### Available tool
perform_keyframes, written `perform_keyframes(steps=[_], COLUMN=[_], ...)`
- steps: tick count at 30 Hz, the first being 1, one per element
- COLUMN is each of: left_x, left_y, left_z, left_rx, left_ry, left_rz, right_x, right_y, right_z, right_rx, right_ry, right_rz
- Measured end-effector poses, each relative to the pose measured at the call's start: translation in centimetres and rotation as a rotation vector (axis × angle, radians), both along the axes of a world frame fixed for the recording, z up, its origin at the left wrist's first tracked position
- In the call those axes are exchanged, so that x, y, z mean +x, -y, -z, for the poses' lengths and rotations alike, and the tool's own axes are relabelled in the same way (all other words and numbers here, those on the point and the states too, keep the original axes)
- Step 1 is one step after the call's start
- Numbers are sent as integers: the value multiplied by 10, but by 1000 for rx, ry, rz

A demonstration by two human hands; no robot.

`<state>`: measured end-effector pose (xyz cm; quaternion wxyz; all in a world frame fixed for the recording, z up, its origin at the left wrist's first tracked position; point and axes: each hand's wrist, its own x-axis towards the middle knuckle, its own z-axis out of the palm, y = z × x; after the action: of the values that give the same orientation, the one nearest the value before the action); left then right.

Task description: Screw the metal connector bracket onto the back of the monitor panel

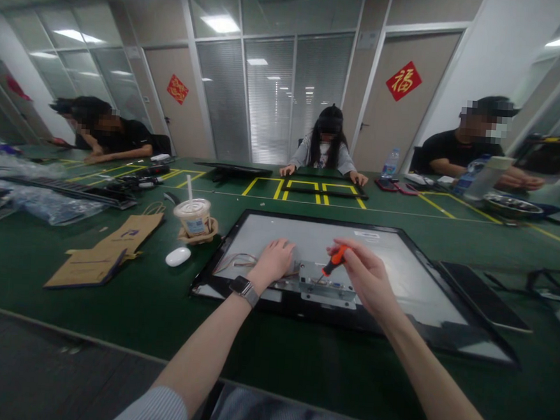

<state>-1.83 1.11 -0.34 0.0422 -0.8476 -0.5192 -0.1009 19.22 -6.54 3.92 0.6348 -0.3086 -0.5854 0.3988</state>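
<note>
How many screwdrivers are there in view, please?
1: the orange and black screwdriver in the right hand, its tip at the metal bracket on the panel. Others may be hidden in the clutter at the left.

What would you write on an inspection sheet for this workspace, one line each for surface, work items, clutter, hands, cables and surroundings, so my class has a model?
Surface: green table, yellow tape lines on its far half.
Work items: flat display panel with metal bracket; orange-and-black screwdriver.
Clutter: lidded cup with straw in a carrier, white mouse, brown paper bag, clear plastic wrapping.
Hands: left hand rests on the panel; right hand holds the screwdriver, tip at the bracket, contact too small to confirm.
Cables: thin wires on the panel, beside the left hand; ends unclear.
Surroundings: people seated left, right and opposite; glass partition, doors with red signs.
</note>
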Motion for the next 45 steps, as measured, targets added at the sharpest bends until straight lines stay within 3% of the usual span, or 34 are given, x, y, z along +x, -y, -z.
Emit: perform_keyframes(steps=[6, 10, 18, 24, 45], left_x=[0, 0, -2, 0, -1], left_y=[1, 0, -1, -2, 0], left_z=[-2, -1, 2, 3, -1], left_rx=[-7, -5, 11, 4, -1], left_ry=[-7, 8, 10, 8, 0], left_rz=[12, 5, 21, -7, 15], right_x=[-2, 2, 4, 3, 2], right_y=[1, -2, -1, 2, 4], right_z=[-2, 2, 2, -4, -4], right_rx=[23, 36, 68, 114, 94], right_ry=[-40, 22, 103, 154, 158], right_rz=[-13, 56, 20, 102, 65])
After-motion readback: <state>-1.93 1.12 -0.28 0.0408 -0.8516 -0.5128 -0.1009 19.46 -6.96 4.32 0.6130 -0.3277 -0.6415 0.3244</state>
